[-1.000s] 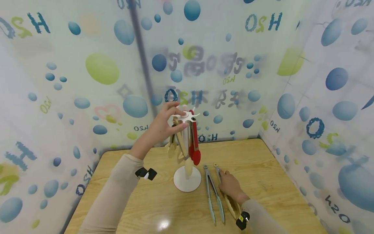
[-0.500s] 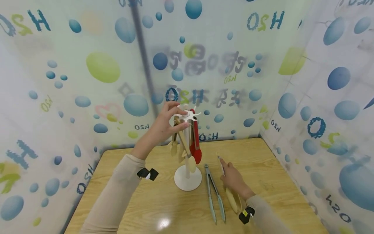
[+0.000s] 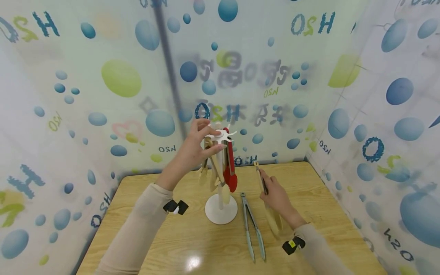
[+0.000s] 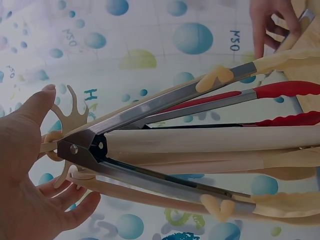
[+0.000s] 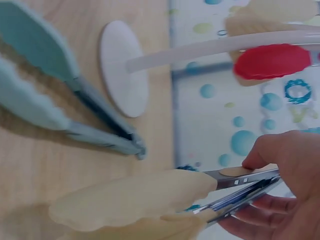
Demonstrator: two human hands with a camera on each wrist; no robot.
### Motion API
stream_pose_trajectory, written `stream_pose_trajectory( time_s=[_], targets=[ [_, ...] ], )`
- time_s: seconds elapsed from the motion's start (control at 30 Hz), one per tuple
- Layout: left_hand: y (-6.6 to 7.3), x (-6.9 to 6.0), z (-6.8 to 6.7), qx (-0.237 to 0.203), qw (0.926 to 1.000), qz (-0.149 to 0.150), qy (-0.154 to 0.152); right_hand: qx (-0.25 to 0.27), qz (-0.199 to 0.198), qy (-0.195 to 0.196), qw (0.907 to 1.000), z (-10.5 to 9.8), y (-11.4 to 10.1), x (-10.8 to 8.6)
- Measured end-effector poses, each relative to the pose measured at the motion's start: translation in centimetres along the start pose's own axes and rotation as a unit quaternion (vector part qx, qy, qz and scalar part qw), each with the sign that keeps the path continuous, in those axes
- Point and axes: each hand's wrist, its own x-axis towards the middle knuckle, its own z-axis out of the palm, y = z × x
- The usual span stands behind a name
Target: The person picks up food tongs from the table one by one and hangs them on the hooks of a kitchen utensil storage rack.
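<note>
My left hand (image 3: 193,145) grips the hooked top (image 3: 223,136) of a white utensil stand, thumb and fingers around its hooks. From these hooks hang red-tipped tongs (image 3: 232,162) and several cream-tipped tongs (image 4: 180,97). My right hand (image 3: 277,194) holds another pair of cream-tipped tongs (image 5: 135,197) by the metal handles. Their ring end points up and away from me, their pale heads down, and they look lifted off the tabletop. Between the stand and these tongs, blue-green tongs (image 3: 260,244) lie spread on the wood.
The stand's round white base (image 3: 210,217) rests on a wooden table (image 3: 172,236). Behind the table and on both sides hang curtains (image 3: 137,114) printed with blue and green bubbles. The table's back edge runs close to the curtain.
My right hand has lifted the cream-tipped tongs from beside the blue-green ones, moving them up and away from me. My left hand stays on the stand's top; the hanging tongs have swung slightly.
</note>
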Motion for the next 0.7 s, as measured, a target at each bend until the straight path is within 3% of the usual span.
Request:
stream_pose_trajectory(
  time_s=[0.3,0.7],
  targets=[
    [0.5,-0.1,0.2,0.008,0.9999,-0.009,0.012,0.029,-0.062,0.051,0.9963,-3.8,-2.5,1.3],
    [1.0,-0.3,0.4,0.024,0.9993,-0.004,0.030,0.064,-0.168,0.102,0.9783,-7.8,-6.5,2.4]
  ],
)
